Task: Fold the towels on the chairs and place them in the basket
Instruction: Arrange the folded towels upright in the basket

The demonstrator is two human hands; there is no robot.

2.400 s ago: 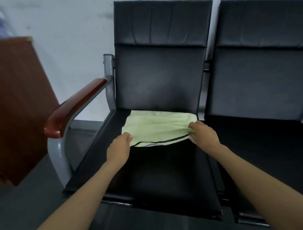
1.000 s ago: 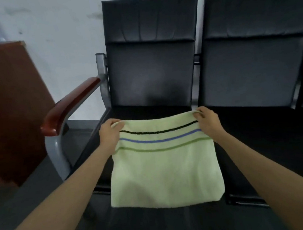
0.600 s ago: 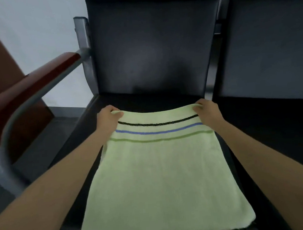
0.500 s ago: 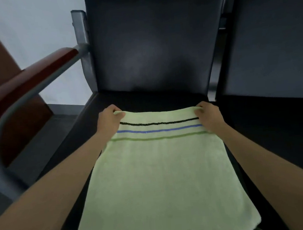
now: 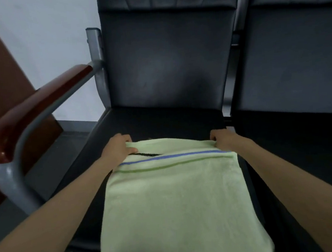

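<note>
Black chair seat (image 5: 160,122) by a pale wall (image 5: 52,31), my left hand (image 5: 117,148) and right hand (image 5: 223,140) each pinching a far corner of the green towel (image 5: 178,205) spread to the seat's front edge

Pale green towel (image 5: 179,201) spread on black chair seat (image 5: 160,122), far edge folding toward viewer, left hand (image 5: 117,148) and right hand (image 5: 223,140) pinching its far corners, second chair (image 5: 295,58) beside
</note>
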